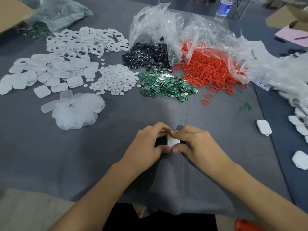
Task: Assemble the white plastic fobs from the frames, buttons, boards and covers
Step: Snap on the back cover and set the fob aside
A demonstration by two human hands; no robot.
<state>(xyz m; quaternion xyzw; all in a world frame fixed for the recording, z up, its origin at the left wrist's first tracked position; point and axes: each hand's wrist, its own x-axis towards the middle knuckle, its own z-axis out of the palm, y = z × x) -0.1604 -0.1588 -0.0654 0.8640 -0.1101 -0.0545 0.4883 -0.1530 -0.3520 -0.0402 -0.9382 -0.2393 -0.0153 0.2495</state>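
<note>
A white plastic fob (171, 141) sits between both hands just above the grey table near the front middle. My left hand (148, 144) grips its left side, fingers curled over the top and thumb below. My right hand (196, 144) pinches its right side, thumb tip touching the left thumb. Most of the fob is hidden by fingers. Further back lie piles: white frames (86, 40), white covers (43, 72), small round white buttons (115, 79), green boards (166, 86).
Black discs (146, 57) and red rings (210, 70) spill from clear plastic bags (156, 25) at the back. Translucent covers (76, 109) lie at the left. Finished white fobs (264, 127) lie along the right edge. A water bottle (223, 9) stands at the far back.
</note>
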